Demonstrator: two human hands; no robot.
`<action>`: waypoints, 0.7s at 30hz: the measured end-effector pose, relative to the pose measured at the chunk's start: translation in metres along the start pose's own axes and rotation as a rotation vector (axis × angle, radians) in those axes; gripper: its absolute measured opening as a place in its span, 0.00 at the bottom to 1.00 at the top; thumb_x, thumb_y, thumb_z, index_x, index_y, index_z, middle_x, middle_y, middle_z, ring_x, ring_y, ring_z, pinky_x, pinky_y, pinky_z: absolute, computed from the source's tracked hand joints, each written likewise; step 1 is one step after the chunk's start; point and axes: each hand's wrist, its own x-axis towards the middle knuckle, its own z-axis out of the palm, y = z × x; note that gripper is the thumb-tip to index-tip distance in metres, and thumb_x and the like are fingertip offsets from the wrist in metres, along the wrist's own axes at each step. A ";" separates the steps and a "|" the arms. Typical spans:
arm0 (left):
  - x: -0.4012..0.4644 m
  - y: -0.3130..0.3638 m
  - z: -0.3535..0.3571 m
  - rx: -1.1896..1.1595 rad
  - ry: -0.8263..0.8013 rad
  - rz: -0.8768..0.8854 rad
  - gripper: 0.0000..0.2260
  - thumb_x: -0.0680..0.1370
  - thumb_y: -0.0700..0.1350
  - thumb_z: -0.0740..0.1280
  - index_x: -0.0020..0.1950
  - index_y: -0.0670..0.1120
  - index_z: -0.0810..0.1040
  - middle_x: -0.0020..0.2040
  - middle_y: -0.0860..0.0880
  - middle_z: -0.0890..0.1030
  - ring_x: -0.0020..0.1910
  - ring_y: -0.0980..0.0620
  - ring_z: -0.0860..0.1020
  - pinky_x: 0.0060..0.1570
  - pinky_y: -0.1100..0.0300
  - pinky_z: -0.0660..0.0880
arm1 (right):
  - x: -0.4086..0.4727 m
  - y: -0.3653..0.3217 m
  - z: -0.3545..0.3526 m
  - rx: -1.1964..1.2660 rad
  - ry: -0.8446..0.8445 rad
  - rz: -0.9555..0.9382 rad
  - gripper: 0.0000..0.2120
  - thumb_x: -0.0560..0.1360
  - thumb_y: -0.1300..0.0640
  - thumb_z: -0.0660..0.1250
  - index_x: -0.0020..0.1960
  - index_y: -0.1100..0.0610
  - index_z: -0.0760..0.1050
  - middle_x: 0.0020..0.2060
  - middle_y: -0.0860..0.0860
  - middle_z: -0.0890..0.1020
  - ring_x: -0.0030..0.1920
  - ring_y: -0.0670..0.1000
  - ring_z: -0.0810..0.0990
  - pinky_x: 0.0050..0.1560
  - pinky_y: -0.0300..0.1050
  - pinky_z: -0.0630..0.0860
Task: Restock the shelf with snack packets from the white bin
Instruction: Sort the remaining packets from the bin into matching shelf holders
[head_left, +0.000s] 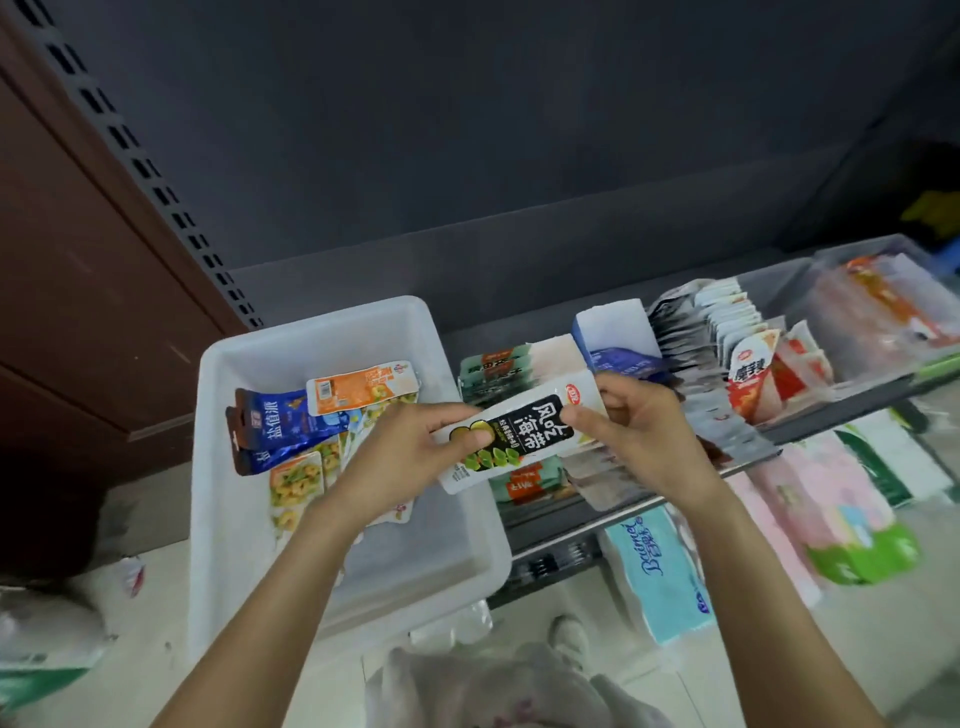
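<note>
Both hands hold one long white snack packet (524, 434) with a black label and green pieces pictured. My left hand (410, 457) pinches its lower left end and my right hand (639, 431) grips its upper right end. The packet hangs over the gap between the white bin (311, 332) and the shelf (753, 470). Inside the bin lie a blue packet (275, 426), an orange packet (358, 389) and several yellow-green ones. Rows of upright packets (701, 358) fill the shelf's dividers to the right.
A clear tray of pale red packets (878, 306) stands at the shelf's far right. Tissue packs (660, 577) and pink and green packs (841, 519) sit on the level below. A slotted grey upright (140, 166) and brown panel rise on the left.
</note>
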 end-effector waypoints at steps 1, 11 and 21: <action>0.005 0.006 0.009 0.101 0.072 0.064 0.07 0.74 0.53 0.69 0.50 0.62 0.80 0.46 0.60 0.84 0.41 0.57 0.81 0.40 0.53 0.79 | -0.004 0.005 -0.011 -0.005 0.054 -0.019 0.09 0.73 0.63 0.70 0.49 0.51 0.80 0.42 0.44 0.85 0.43 0.43 0.83 0.44 0.35 0.77; 0.122 0.091 0.115 0.112 0.406 0.205 0.21 0.76 0.46 0.67 0.69 0.51 0.69 0.61 0.55 0.77 0.58 0.59 0.75 0.59 0.61 0.72 | -0.013 0.042 -0.185 0.153 0.587 -0.067 0.07 0.78 0.61 0.64 0.49 0.51 0.79 0.43 0.46 0.85 0.46 0.50 0.82 0.45 0.46 0.81; 0.196 0.103 0.172 0.486 0.210 0.101 0.11 0.78 0.48 0.64 0.60 0.50 0.76 0.56 0.50 0.78 0.54 0.49 0.77 0.51 0.54 0.73 | 0.037 0.040 -0.244 0.229 0.604 0.004 0.09 0.80 0.64 0.59 0.59 0.60 0.74 0.49 0.53 0.82 0.48 0.49 0.83 0.40 0.40 0.81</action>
